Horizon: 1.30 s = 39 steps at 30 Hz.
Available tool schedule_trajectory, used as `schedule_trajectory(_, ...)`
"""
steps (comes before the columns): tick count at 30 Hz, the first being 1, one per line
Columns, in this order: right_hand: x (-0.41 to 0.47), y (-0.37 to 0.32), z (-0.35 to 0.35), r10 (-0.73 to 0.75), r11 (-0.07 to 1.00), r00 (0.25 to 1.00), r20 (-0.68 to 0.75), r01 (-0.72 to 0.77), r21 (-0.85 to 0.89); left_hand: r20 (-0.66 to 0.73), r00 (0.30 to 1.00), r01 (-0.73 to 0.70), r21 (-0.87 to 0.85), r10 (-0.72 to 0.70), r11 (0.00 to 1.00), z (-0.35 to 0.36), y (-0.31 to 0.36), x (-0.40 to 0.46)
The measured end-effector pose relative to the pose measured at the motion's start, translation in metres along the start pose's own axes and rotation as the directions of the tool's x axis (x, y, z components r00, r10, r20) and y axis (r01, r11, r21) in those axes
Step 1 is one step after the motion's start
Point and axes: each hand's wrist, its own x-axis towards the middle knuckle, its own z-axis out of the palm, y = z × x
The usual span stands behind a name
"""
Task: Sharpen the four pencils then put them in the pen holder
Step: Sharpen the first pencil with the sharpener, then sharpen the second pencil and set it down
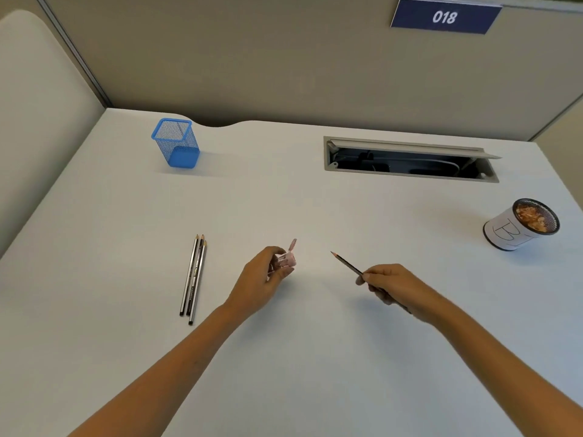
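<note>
Centrally, hands (266, 275) amid bare desk (315, 357).

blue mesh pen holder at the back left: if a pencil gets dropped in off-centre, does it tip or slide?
The blue mesh pen holder looks like thin wire mesh and holds nothing, so it is probably light and may slide on the smooth white desk. It is taller than its base, so a pencil leaning on the rim could tip it. Its square base should stop any rolling.
</note>
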Motion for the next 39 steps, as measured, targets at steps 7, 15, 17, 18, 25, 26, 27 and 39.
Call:
schedule_trajectory(7,0.024,0.018,0.056,-0.142,0.981,0.846,-0.515,0.049,-0.190,-0.205,0.979,0.046,0.163,-0.012,0.986,0.025,-0.009,-0.010)
schedule_trajectory(15,0.052,0.025,0.087,-0.111,0.989,0.774,-0.623,0.023,-0.148,-0.116,0.988,0.121,0.137,-0.105,0.983,0.037,-0.029,-0.016)
schedule_trajectory(17,0.055,0.026,0.090,-0.103,0.991,0.765,-0.636,0.022,-0.134,-0.124,0.987,0.122,0.145,-0.104,0.982,0.040,-0.032,-0.017)
schedule_trajectory(18,0.056,0.026,0.090,-0.100,0.991,0.762,-0.639,0.022,-0.128,-0.131,0.986,0.119,0.151,-0.099,0.981,0.040,-0.034,-0.017)
schedule_trajectory(25,0.059,0.028,0.090,-0.098,0.992,0.759,-0.643,0.025,-0.122,-0.132,0.987,0.111,0.167,-0.090,0.980,0.041,-0.034,-0.018)
schedule_trajectory(26,0.059,0.028,0.089,-0.098,0.992,0.759,-0.643,0.027,-0.120,-0.127,0.987,0.116,0.167,-0.095,0.979,0.041,-0.033,-0.018)
schedule_trajectory(27,0.059,0.028,0.089,-0.097,0.993,0.760,-0.643,0.028,-0.117,-0.121,0.987,0.123,0.159,-0.105,0.979,0.040,-0.031,-0.018)
schedule_trajectory(39,0.069,-0.012,0.141,-0.337,0.941,0.715,-0.613,0.275,-0.197,-0.338,0.941,0.024,0.116,0.016,0.993,-0.032,-0.038,-0.025)
